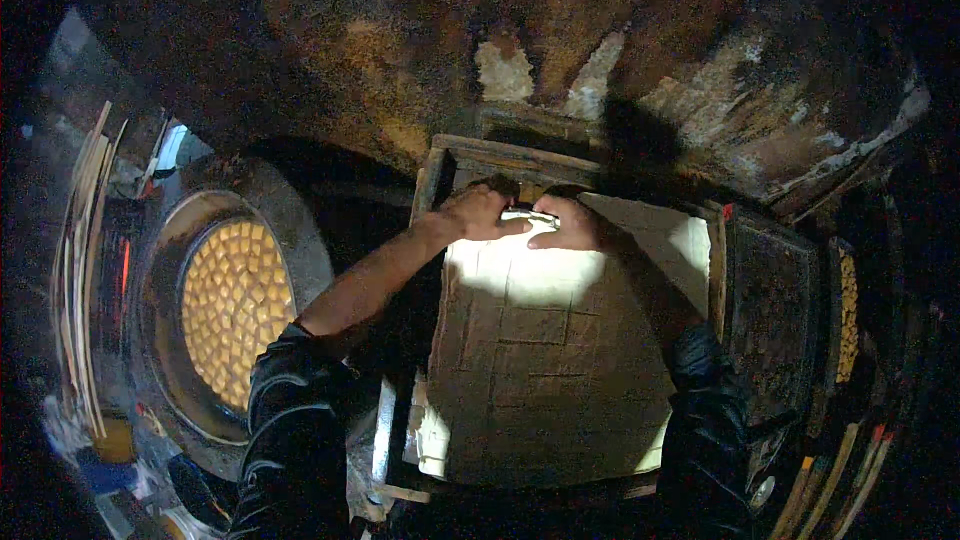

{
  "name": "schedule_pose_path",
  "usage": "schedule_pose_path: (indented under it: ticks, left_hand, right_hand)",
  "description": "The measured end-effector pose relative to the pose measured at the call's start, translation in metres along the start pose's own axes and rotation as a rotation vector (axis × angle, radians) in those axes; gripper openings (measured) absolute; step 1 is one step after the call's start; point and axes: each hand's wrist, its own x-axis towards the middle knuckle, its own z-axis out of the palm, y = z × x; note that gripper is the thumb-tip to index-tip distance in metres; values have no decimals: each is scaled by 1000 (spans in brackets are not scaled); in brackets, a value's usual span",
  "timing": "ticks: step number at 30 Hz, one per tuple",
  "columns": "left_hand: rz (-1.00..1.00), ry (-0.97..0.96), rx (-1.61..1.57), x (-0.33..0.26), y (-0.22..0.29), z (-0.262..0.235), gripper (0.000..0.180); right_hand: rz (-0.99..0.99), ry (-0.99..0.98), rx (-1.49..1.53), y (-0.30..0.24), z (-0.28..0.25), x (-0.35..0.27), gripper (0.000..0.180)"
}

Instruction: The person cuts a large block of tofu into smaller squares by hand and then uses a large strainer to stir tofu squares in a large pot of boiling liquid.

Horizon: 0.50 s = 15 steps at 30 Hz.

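Note:
A large pale cloth (pixel 540 340), marked with rectangular crease lines, lies spread over a wooden frame (pixel 530 152). At its far edge my left hand (pixel 482 213) and my right hand (pixel 572 224) work close together, fingers curled around the cloth's border. A small bunched, brightly lit piece of cloth shows between them. Both thumbs point inward, nearly meeting over the sheet. Under the far edge, some fingertips are hidden in shadow. What lies beneath the cloth is covered.
To the left stands a round pan (pixel 160 340) full of yellow-brown chunks (pixel 235 305). Long thin sticks (pixel 85 270) lean beyond it. A dark panel (pixel 770 320) and a narrow container of yellow pieces (pixel 847 320) are at the right. A stained wall (pixel 400 60) rises behind the frame.

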Motion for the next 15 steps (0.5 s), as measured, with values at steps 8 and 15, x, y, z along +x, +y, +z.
schedule_pose_path:
  ticks: [8,15]
  left_hand:
    - [-4,90,51,-23,13,1,63]
    - [212,333,327,-39,28,-3,58]
  right_hand:
    - [-121,131,-135,-2,17,-5,57]
    - [-382,425,-456,-5,29,-20,56]
